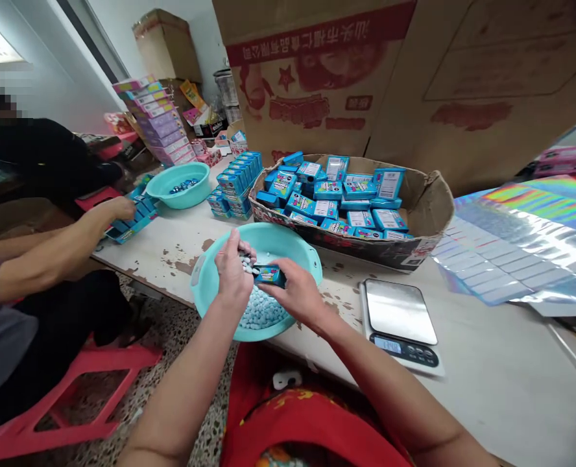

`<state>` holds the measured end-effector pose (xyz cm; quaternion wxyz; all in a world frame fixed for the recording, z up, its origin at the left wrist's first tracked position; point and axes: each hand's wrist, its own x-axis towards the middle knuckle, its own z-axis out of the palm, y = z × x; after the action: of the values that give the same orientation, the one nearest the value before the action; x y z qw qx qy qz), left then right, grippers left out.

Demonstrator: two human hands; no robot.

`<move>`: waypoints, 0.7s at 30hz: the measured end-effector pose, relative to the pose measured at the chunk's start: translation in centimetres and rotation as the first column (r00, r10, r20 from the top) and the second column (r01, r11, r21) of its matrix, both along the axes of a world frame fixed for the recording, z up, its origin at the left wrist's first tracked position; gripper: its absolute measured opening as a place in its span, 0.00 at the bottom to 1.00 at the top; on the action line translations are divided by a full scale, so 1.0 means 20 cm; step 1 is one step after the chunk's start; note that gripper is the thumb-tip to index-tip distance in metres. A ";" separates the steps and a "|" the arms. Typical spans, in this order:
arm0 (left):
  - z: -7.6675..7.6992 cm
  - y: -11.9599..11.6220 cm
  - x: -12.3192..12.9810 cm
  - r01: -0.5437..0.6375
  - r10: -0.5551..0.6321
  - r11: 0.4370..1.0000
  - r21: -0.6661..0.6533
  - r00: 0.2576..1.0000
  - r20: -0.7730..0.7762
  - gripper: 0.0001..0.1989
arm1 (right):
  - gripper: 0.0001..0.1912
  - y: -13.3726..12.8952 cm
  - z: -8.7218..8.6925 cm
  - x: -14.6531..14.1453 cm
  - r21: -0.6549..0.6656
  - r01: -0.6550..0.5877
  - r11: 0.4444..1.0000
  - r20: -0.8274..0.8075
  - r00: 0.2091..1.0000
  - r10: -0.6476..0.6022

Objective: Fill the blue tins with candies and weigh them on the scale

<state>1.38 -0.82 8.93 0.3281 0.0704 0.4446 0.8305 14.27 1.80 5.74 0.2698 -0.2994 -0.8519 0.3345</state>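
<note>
My left hand (235,269) is cupped around a small heap of pale candies (247,264), above a turquoise basin (312,263). In my right hand (300,292) is a small blue candy box (270,275), held between thumb and fingers. One end of the box points at the candies in my left palm; whether any are passing into it I cannot tell. Under both hands, many more pale blue candies (261,310) lie in the bottom of the basin.
Behind the basin stands an open carton (414,243) of blue boxes. A digital scale (399,314) lies to the right, near holographic sheets (502,253). Stacked blue boxes (239,185) and a second turquoise basin (185,188) are at left. A co-worker's hand (120,209) reaches over a tray there.
</note>
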 end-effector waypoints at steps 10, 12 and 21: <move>-0.06 -0.01 0.00 0.034 -0.039 0.998 -0.054 0.994 -0.098 0.22 | 0.17 0.01 -0.01 -0.01 -0.031 0.001 1.000 0.011 1.000 0.000; -0.05 -0.02 0.01 0.035 -0.041 0.998 -0.060 0.995 -0.095 0.21 | 0.18 0.02 -0.01 -0.01 -0.042 0.005 0.999 0.011 1.000 -0.004; 0.00 -0.01 0.06 0.097 -0.104 0.994 -0.045 0.973 -0.204 0.18 | 0.18 0.03 0.01 0.04 -0.090 0.037 0.995 -0.070 0.997 -0.044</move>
<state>2.66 -1.12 8.83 0.3230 0.1725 0.4864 0.7933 15.08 2.33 5.98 0.2935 -0.3160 -0.8197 0.3769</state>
